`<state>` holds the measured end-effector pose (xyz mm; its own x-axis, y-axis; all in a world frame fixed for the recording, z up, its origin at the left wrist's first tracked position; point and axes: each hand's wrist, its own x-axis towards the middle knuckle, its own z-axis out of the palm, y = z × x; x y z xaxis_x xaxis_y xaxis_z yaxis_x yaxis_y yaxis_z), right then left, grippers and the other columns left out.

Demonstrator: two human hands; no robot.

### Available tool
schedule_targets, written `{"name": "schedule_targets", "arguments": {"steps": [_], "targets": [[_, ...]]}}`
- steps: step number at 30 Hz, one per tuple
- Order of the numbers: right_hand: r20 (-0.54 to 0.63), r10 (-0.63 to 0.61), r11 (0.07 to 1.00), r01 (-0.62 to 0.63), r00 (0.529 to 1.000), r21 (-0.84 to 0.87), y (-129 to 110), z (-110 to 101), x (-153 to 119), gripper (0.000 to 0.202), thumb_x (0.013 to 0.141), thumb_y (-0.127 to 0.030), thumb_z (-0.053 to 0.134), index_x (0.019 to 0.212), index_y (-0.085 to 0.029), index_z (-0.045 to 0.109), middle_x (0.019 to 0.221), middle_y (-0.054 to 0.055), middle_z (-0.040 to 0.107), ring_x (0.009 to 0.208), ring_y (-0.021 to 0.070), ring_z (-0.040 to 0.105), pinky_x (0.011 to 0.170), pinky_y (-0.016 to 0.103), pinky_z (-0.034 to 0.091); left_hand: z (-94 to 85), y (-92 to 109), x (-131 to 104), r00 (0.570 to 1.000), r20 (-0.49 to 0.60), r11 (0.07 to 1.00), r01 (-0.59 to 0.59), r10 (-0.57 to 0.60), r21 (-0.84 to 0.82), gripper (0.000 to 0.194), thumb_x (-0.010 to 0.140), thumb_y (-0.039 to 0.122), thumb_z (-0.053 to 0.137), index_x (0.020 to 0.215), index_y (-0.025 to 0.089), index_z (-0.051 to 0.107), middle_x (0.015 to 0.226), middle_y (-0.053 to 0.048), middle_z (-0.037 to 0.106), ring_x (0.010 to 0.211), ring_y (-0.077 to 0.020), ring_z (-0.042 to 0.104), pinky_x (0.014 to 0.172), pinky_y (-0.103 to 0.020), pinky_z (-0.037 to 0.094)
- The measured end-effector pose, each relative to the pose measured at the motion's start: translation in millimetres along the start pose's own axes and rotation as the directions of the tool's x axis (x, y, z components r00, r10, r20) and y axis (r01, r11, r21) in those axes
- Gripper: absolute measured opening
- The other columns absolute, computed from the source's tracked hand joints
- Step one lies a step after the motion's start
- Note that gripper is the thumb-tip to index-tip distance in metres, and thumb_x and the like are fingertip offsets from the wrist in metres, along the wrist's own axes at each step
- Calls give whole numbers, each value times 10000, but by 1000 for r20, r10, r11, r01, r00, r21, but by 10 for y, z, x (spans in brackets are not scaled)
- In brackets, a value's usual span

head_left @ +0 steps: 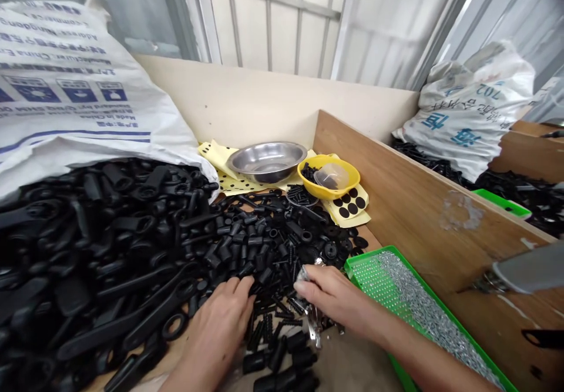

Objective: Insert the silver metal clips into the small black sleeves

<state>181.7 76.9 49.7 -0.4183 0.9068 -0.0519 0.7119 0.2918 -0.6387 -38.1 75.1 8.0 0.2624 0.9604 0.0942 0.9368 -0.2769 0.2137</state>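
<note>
A: How far has the work advanced?

B: It is judged to be in mid-course. A few thick black pieces (287, 375) are laid at the near side of the counter (359, 357); whether these are finished cannot be told. A large heap of black levers (145, 224) and a pile of short black tubes (253, 241) are left loose.

A: How are the 2 hands set?

B: The left hand (222, 321) is placed palm down beside the tubes, its fingers loosely curled; whether anything is gripped cannot be told. A shiny piece (302, 275) appears to be pinched between thumb and fingers of the right hand (326, 289), near the ribbed black rods (267, 326).

A: Which materials are present?

B: The levers are matt, apparently plastic, with rounded or ringed ends. The tubes are smooth. Small silvery parts (420, 289) are spread in a perforated green tray (368, 280), right of the right hand. A polished metal bowl (268, 156) and a yellow bowl (322, 192) are placed behind the tubes. A creased white sack (88, 80) is draped behind the levers.
</note>
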Motion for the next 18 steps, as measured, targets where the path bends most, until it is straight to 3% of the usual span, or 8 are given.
{"name": "schedule_targets", "arguments": {"steps": [2, 4, 5, 7, 9, 11, 14, 18], "targets": [[17, -34, 999, 33, 999, 34, -23, 2, -17, 300, 927, -349, 373, 673, -191, 396, 666, -51, 452, 665, 101, 453, 594, 206, 318, 7, -19, 3, 998, -28, 976, 50, -57, -212, 262, 816, 159, 438, 976, 159, 645, 867, -94, 690, 807, -268, 653, 721, -377, 497], [-7, -60, 998, 61, 998, 21, -83, -2, -52, 293, 938, -329, 358, 680, -192, 386, 673, -51, 450, 662, 98, 451, 595, 207, 320, -11, 16, -12, 983, -15, 828, 144, -181, -542, 233, 781, 248, 530, 962, 178, 659, 797, -56, 698, 738, -241, 654, 671, -330, 509], [-29, -79, 997, 79, 996, -3, -125, -5, -73, 284, 944, -317, 347, 691, -194, 385, 684, -49, 454, 666, 98, 453, 602, 209, 323, -30, 59, -27, 967, 34, 671, 200, -253, -714, 245, 756, 293, 579, 956, 183, 666, 752, -37, 697, 697, -220, 653, 629, -295, 514], [-79, -146, 987, 139, 986, -82, -216, -7, -114, 261, 954, -290, 325, 719, -198, 390, 701, -41, 465, 658, 101, 454, 608, 216, 326, -80, 187, -67, 916, 215, 228, 302, -339, -926, 305, 706, 351, 659, 957, 180, 672, 680, -17, 694, 624, -174, 648, 558, -225, 512], [-121, -241, 955, 212, 963, -209, -285, 3, -144, 249, 955, -258, 301, 736, -198, 402, 713, -21, 485, 652, 117, 453, 611, 235, 323, -122, 335, -111, 868, 384, -147, 355, -313, -923, 360, 635, 338, 746, 943, 169, 669, 628, -15, 701, 570, -139, 645, 561, -194, 518], [-149, -329, 902, 264, 932, -341, -309, 29, -159, 263, 952, -224, 272, 734, -195, 416, 714, 1, 502, 650, 140, 450, 623, 262, 315, -138, 461, -148, 840, 466, -358, 360, -277, -862, 381, 543, 305, 823, 861, 162, 671, 582, -10, 694, 548, -135, 649, 543, -186, 522], [-166, -397, 841, 285, 903, -460, -270, 83, -170, 274, 950, -209, 262, 745, -188, 441, 729, 19, 520, 673, 161, 451, 662, 290, 306, -122, 578, -179, 826, 503, -501, 332, -253, -799, 399, 461, 305, 870, 767, 154, 662, 565, 0, 686, 483, -118, 626, 461, -170, 497], [-138, -439, 773, 295, 888, -563, -211, 136, -191, 275, 954, -246, 278, 756, -187, 459, 723, 25, 520, 678, 180, 442, 680, 315, 291, -122, 661, -213, 824, 517, -562, 321, -232, -763, 396, 447, 323, 878, 728, 160, 651, 556, 11, 688, 428, -82, 583, 411, -143, 446]]}}
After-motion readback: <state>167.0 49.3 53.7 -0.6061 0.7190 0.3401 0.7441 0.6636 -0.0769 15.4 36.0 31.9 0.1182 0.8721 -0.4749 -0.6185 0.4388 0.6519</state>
